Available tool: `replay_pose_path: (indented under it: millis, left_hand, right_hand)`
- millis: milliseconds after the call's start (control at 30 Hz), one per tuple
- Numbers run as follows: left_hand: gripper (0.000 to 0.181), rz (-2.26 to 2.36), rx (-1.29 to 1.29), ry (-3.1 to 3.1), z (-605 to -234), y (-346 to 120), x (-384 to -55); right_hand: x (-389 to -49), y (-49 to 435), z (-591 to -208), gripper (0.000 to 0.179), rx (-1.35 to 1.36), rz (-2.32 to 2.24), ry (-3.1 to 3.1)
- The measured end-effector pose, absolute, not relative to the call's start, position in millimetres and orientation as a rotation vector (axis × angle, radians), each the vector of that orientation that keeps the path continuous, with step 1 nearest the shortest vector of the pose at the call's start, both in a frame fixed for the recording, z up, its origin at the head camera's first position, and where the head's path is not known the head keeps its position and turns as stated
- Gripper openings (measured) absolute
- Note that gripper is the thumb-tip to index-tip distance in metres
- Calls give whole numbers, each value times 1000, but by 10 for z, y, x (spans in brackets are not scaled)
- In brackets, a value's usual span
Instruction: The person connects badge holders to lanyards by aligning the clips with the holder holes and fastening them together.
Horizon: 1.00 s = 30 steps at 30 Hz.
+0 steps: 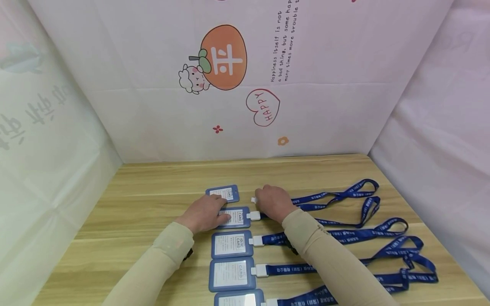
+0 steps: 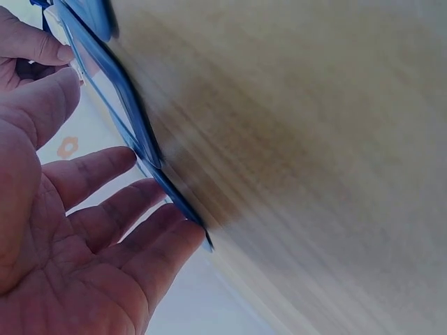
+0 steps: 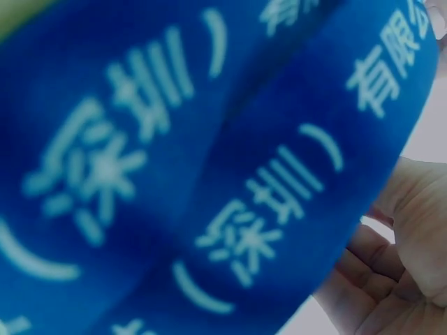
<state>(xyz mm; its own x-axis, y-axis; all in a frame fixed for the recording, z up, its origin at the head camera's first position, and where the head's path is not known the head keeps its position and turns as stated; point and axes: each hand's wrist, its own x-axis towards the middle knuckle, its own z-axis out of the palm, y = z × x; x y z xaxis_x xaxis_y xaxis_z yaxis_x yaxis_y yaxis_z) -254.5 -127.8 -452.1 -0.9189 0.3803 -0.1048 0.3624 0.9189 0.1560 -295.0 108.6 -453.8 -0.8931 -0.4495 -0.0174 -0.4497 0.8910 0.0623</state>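
Observation:
My left hand lies over the left edges of two blue card holders, its fingers loosely extended. Its fingertips are at the farthest badge holder, while the thumb is over the second holder. In the left wrist view, the fingers line the holders' edges. My right hand, fingers curled, pinches the white-clip end of a blue lanyard, and the clip peeks out on its left. Printed lanyard strap fills most of the right wrist view, partly covering the right hand.
Nearer on the wooden table lie several more holders in a column, each joined by a white clip to a blue lanyard stretching right. A printed white cloth rises behind the table and along both sides.

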Motion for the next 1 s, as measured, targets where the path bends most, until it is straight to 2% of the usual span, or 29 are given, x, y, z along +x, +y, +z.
replay_pose_path:
  millis: [1000]
  left_hand:
    - [58, 187, 590, 2940, -4520, -1264, -2514]
  right_hand:
    - [-2930, 1041, -4465, 14, -696, 98, 2992]
